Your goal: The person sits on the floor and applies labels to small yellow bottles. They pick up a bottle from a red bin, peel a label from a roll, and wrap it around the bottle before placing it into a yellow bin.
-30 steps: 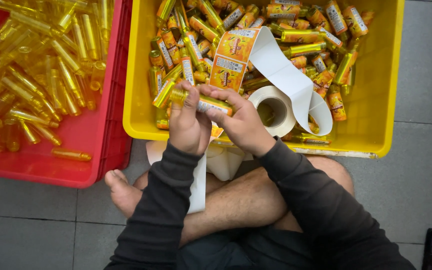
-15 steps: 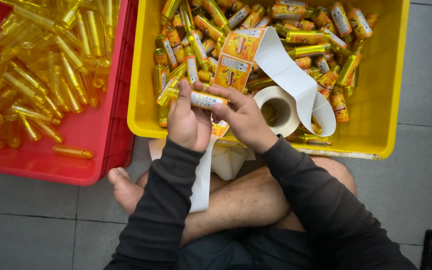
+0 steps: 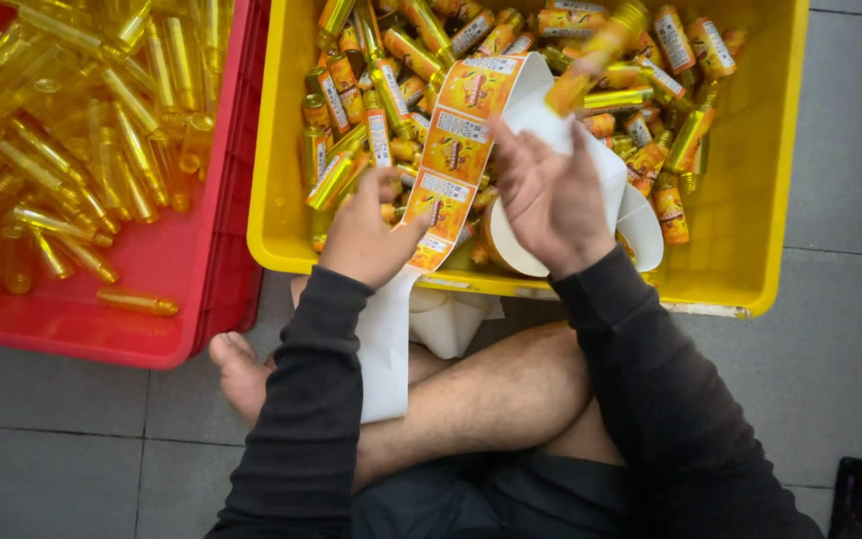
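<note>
Label strip: a strip of orange-and-yellow labels (image 3: 456, 160) on white backing runs from the roll up through the middle of the frame, between the two hands.
Legs: crossed bare legs (image 3: 471, 394) at lower centre, with loose white backing paper (image 3: 386, 349) trailing down over them.
Left hand: the left hand (image 3: 366, 235) sits at the near edge of the yellow bin, thumb and fingers pinching the lower end of the strip.
Right hand: the right hand (image 3: 551, 195) is spread wide, palm toward the camera, holding nothing, just right of the strip.
Roll: a white roll (image 3: 636, 225) lies under the right hand.
Yellow bin: the yellow bin (image 3: 750, 200), upper centre, holds labelled bottles (image 3: 670, 40).
Red bin: the red bin (image 3: 152, 299), upper left, holds plain yellow bottles (image 3: 82, 150).
</note>
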